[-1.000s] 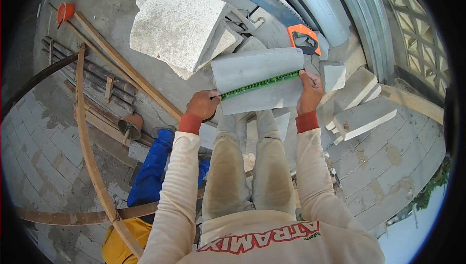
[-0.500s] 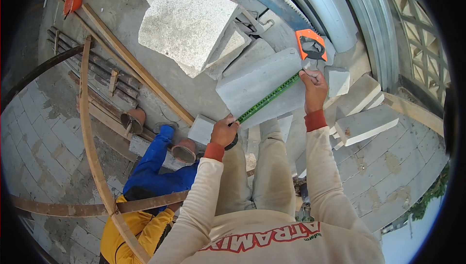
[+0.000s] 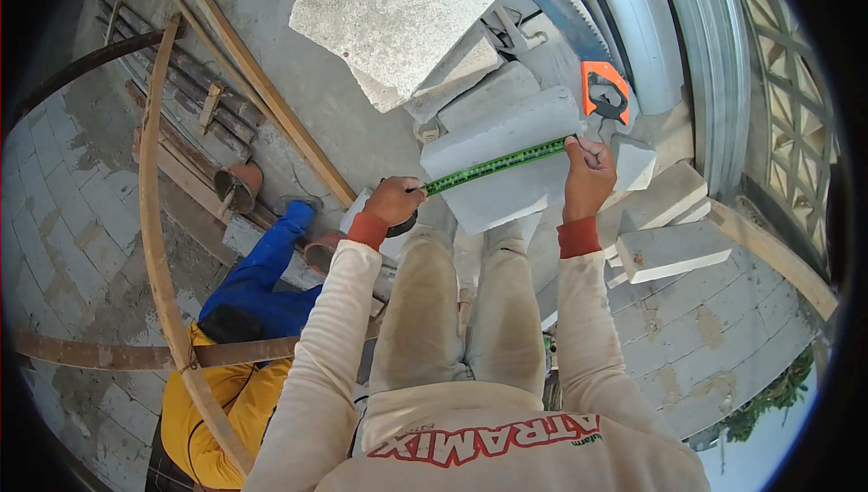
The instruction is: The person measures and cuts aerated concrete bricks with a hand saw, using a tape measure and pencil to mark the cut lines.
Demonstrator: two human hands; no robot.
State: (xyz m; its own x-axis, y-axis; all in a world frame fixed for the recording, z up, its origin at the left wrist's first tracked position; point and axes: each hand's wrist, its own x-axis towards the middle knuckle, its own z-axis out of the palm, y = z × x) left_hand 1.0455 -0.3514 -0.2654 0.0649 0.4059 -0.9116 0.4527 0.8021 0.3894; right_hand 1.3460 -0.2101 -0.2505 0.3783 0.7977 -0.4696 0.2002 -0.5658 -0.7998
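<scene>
A green tape measure [image 3: 495, 165] is stretched across the top of a pale grey block [image 3: 506, 195]. My left hand [image 3: 394, 202] is closed on its left end, with a dark round case partly hidden beneath the fingers. At the other end, my right hand [image 3: 589, 177] pinches the tape near the block's right side. Just beyond that hand lies a handsaw with an orange and black handle [image 3: 605, 92], its blade running up and away to the left. My legs are right behind the block.
Rough white slabs [image 3: 398, 17] are stacked ahead. More cut blocks [image 3: 674, 250] lie at right, beside curved metal sheets [image 3: 637, 26]. At left are timber poles [image 3: 262, 76], a bucket [image 3: 239, 186], and a person in yellow and blue [image 3: 258, 316] behind a wooden frame [image 3: 152, 221].
The view has shifted, and the tape now lies at a flatter slant over the block. My left hand has come up and left relative to the block. Both hands keep hold of the tape.
</scene>
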